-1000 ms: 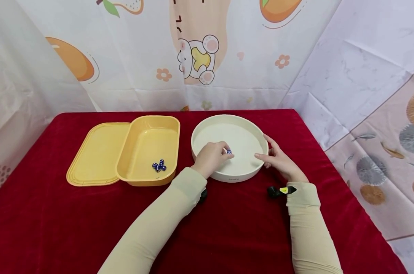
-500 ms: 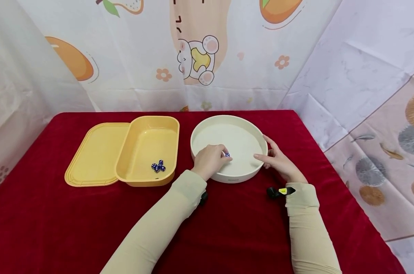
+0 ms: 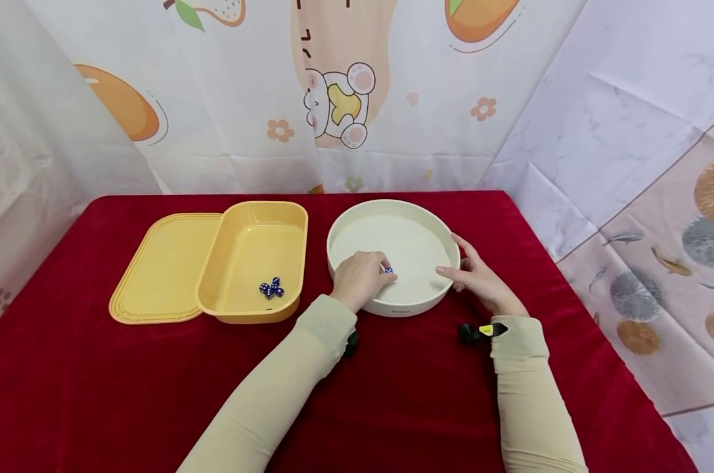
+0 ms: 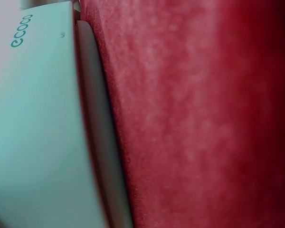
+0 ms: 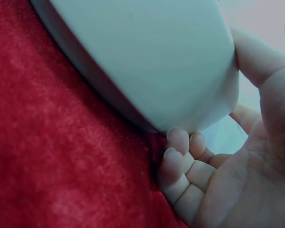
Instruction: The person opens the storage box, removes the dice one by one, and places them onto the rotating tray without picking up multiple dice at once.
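Observation:
In the head view, my left hand (image 3: 358, 278) reaches over the near rim of a round cream tray (image 3: 395, 230) and pinches a blue die (image 3: 389, 270) with white dots, low over the tray floor. My right hand (image 3: 482, 281) holds the tray at its right side, thumb over the rim and fingers along the outer wall. The right wrist view shows curled fingertips (image 5: 177, 140) at the tray's bottom edge. Only the tray's outer wall (image 4: 38, 118), marked "ecoco", and red cloth appear in the left wrist view; the left fingers are out of that frame.
Left of the tray stands a yellow rectangular box (image 3: 256, 236) with several blue dice (image 3: 270, 289) near its front right corner. A yellow lid (image 3: 161, 269) lies partly under the box's left side. Red cloth (image 3: 392, 394) covers the table, with printed curtains behind.
My left hand has drawn slightly down and left with the die, nearer the tray's front. My right hand stays at the tray's side. The whole view has shifted slightly.

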Motion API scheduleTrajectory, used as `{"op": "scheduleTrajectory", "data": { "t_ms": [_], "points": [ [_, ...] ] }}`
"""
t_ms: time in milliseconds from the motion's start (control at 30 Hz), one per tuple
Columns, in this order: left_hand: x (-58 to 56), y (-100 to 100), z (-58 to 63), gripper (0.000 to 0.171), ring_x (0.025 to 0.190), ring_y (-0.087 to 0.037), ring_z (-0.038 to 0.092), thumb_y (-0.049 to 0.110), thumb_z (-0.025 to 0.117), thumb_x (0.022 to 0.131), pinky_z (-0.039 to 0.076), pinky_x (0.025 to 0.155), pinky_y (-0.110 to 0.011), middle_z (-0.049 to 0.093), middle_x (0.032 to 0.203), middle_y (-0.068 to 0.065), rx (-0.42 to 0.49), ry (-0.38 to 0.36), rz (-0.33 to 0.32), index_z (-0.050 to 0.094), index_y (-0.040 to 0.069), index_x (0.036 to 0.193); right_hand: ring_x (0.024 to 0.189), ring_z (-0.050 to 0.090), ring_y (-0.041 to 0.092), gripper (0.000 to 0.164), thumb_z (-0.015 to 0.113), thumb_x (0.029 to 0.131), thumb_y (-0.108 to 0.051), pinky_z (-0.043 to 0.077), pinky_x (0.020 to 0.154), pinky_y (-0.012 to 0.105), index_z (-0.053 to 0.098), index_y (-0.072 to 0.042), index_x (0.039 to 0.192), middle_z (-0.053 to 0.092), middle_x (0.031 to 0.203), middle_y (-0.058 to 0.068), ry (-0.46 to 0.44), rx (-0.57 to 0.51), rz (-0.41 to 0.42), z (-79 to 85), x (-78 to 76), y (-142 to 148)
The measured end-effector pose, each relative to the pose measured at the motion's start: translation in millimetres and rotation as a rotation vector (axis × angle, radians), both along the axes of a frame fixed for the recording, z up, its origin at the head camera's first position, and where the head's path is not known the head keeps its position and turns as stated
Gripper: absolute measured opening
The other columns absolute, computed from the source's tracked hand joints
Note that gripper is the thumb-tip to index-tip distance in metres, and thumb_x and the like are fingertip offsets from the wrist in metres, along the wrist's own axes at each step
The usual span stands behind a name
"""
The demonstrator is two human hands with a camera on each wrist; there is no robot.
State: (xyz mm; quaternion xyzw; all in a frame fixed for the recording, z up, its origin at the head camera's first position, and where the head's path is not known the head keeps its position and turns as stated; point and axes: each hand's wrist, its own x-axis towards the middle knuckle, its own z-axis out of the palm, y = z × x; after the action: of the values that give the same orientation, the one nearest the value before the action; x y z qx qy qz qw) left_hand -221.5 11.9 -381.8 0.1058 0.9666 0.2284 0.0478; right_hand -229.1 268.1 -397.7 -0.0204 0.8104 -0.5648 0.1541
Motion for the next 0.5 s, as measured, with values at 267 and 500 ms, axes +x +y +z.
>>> {"op": "scheduleTrajectory", "data": {
  "t_ms": [267,500],
  "points": [
    [0.2,0.3,0.3,0.021,0.085,-0.012,0.063,0.04,0.073,0.089,0.049,0.072,-0.03,0.071,0.084,0.009,-0.001,-0.005,0.007,0.074,0.025,0.103,0.067,0.054,0.012,0.093,0.069,0.092,-0.025,0.048,0.067,0.024,0.006,-0.031,0.16,0.048,0.097,0.011,0.003,0.003,0.0,0.3,0.0,-0.3],
    [0.1,1.0,0.2,0.021,0.087,-0.013,0.064,0.04,0.073,0.089,0.049,0.074,-0.031,0.072,0.088,0.009,-0.003,-0.009,0.009,0.075,0.025,0.103,0.067,0.054,0.011,0.092,0.069,0.092,-0.025,0.048,0.066,0.024,0.007,-0.03,0.16,0.048,0.096,0.01,0.005,0.0,0.0,-0.6,-0.3,-0.1]
  ]
}}
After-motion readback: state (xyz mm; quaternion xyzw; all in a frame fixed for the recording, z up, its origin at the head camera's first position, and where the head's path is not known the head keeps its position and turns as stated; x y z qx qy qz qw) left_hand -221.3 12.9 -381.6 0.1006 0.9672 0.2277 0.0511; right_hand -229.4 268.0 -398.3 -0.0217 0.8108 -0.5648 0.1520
